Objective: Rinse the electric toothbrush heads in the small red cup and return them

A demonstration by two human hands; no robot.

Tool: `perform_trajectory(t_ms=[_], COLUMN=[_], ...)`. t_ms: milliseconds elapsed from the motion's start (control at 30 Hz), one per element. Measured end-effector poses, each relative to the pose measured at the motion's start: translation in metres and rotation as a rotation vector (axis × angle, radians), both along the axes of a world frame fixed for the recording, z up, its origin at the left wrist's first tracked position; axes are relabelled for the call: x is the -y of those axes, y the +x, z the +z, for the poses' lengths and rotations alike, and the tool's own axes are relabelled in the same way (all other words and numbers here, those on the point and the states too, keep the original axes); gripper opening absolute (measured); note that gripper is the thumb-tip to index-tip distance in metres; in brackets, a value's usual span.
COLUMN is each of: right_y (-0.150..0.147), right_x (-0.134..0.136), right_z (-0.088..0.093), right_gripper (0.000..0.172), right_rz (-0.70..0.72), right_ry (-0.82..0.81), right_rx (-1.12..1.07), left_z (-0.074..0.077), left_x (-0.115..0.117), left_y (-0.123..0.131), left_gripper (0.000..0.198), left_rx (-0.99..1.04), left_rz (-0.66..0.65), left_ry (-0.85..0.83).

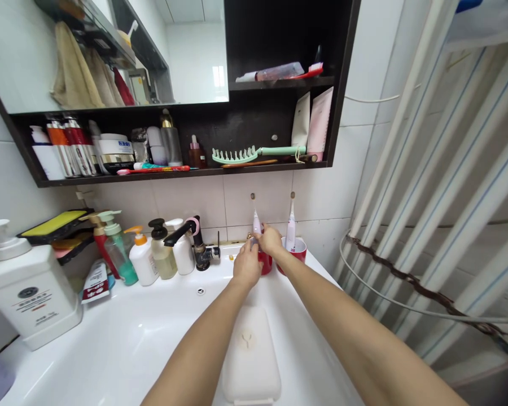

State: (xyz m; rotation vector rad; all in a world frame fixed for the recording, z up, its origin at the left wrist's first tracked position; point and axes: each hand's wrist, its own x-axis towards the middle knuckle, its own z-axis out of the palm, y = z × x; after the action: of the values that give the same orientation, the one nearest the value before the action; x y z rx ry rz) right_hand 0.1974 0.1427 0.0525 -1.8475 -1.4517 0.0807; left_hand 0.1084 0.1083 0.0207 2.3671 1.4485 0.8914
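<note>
Both arms reach over a white sink (pixel 131 338) to its back right corner. My left hand (pixel 246 265) is wrapped round a red cup (pixel 266 263) that stands there. My right hand (pixel 270 239) is closed on the handle of a pink-and-white electric toothbrush (pixel 256 221) that sticks upright out of that cup. Just to the right stands a second red cup (pixel 298 251) with another white electric toothbrush (pixel 290 225) upright in it, touched by neither hand.
A black tap (pixel 190 237) and several pump bottles (pixel 144 254) line the sink's back edge. A big white dispenser (pixel 25 287) stands at left and a white lidded box (pixel 249 355) on the near rim. Above hangs a dark shelf (pixel 186 169) of toiletries and a mirror. Striped curtain at right.
</note>
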Motion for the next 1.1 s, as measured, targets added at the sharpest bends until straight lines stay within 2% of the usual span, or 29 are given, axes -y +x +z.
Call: perform_trajectory(t_ms=[133,267,367,433,500,600,700,767,833,867,933,967,1100], right_y=[0.0,-0.008,-0.019,-0.029,-0.039,-0.053,-0.063,-0.066,-0.066,-0.066,-0.066,-0.066,-0.07], right_x=[0.021,0.055,0.087,0.112,0.139,0.181,0.213,0.223,0.226,0.225,0.223,0.223,0.225], right_z=[0.012,0.017,0.019,0.027,0.041,0.068,0.086,0.089,0.087,0.085,0.084,0.085,0.095], right_gripper=[0.04,0.039,0.041,0.046,0.054,0.063,0.065,0.065,0.06,0.052,0.03,0.026,0.048], right_rz=[0.008,0.069,0.127,0.192,0.334,0.623,0.773,0.802,0.802,0.792,0.75,0.726,0.715], right_ry=[0.079,0.168,0.219,0.275,0.39,0.574,0.607,0.56,0.493,0.46,0.405,0.382,0.284], right_rx=[-0.047,-0.112,-0.171,-0.239,-0.393,-0.67,-0.788,-0.846,-0.946,-1.016,-1.171,-1.236,-1.295], left_z=[0.009,0.022,0.039,0.056,0.078,0.111,0.131,0.132,0.129,0.126,0.123,0.123,0.134], left_x=[0.013,0.03,0.049,0.068,0.093,0.135,0.166,0.176,0.178,0.177,0.175,0.175,0.177], left_y=[-0.016,-0.033,-0.042,-0.047,-0.05,-0.054,-0.056,-0.057,-0.058,-0.059,-0.062,-0.063,-0.069], left_gripper=[0.044,0.032,0.03,0.043,0.056,0.064,0.068,0.071,0.07,0.064,0.038,0.032,0.051], left_rx=[0.118,0.314,0.514,0.655,0.78,0.917,1.169,1.278,1.324,1.348,1.383,1.382,1.286], left_rz=[-0.014,-0.002,0.019,-0.017,-0.11,-0.276,-0.577,-0.691,-0.66,-0.623,-0.554,-0.537,-0.569], left_ry=[-0.016,-0.029,-0.078,-0.118,-0.142,-0.142,-0.252,-0.344,-0.412,-0.442,-0.51,-0.548,-0.676])
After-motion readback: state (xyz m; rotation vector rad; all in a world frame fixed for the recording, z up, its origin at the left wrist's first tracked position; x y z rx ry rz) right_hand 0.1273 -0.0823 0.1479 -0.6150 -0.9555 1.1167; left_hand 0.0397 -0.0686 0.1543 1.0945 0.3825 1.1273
